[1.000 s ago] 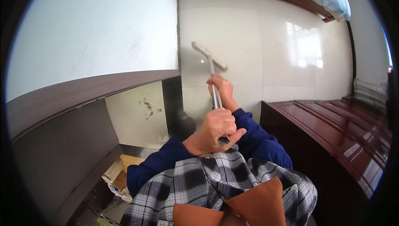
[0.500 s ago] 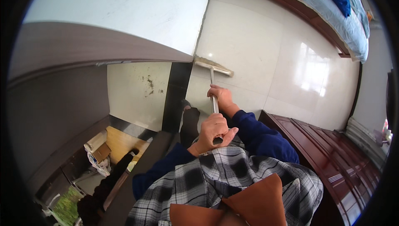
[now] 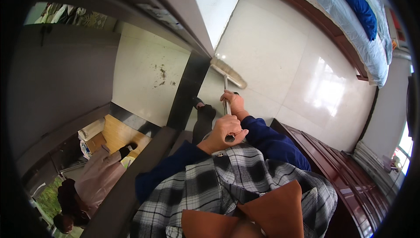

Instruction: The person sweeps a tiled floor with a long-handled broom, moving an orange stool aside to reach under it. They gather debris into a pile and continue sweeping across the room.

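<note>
Head view: both hands, left hand [image 3: 224, 129] and right hand [image 3: 233, 102], around broom handle [image 3: 226, 90].

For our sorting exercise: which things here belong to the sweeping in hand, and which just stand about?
In use: broom, left hand, right hand, dirt patch, tiled floor.
Standing about: bed, wooden cabinet.

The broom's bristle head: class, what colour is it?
Pale tan or straw-coloured broom head, shown in the head view, resting on the glossy white floor.
</note>
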The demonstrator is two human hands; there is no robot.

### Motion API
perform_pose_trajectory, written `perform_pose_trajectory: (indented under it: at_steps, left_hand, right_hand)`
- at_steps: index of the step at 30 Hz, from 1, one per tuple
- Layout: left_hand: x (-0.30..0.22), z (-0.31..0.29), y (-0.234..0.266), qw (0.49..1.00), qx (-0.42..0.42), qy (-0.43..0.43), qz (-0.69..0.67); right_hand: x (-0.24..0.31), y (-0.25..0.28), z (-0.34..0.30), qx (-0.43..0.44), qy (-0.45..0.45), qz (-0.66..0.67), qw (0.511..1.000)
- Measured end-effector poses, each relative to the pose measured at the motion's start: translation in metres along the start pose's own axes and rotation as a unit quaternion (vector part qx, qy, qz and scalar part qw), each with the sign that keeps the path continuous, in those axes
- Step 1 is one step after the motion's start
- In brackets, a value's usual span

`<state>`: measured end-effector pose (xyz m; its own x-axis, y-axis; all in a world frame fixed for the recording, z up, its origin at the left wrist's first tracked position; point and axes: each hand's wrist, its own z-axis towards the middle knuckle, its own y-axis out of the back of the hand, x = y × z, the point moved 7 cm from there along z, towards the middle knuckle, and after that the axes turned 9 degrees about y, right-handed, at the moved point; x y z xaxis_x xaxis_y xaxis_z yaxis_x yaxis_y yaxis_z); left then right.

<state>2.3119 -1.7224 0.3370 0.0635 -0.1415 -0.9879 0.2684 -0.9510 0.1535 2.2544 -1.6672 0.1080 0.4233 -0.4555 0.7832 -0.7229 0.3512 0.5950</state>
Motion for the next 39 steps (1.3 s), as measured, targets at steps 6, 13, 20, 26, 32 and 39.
perform_pose_trajectory:
  at_steps: [6,13,20,26,32,39]
  left_hand:
    - [-0.035,-0.005,-0.008,0.985,0.093,-0.138,-0.049]
    - [0.028,0.025,-0.055,0.981,0.079,-0.048,-0.172]
    - [0.078,0.085,-0.153,0.970,0.157,-0.035,-0.184]
    - [0.086,0.054,-0.144,0.991,0.071,0.005,-0.113]
    - [-0.005,0.048,-0.109,0.999,0.046,0.013,-0.015]
    - [-0.065,0.038,-0.127,0.991,0.025,-0.113,-0.062]
  right_hand:
    - [0.009,0.030,-0.031,-0.150,0.002,-0.044,0.988]
    - [-0.098,0.108,-0.053,-0.266,-0.165,-0.065,0.948]
    - [-0.216,0.181,-0.089,-0.298,-0.107,-0.171,0.933]
    - [-0.223,0.119,-0.071,-0.075,-0.120,-0.190,0.972]
    - [-0.117,0.076,-0.039,-0.045,-0.052,-0.019,0.997]
    - [-0.058,0.131,-0.057,-0.092,-0.026,-0.058,0.994]
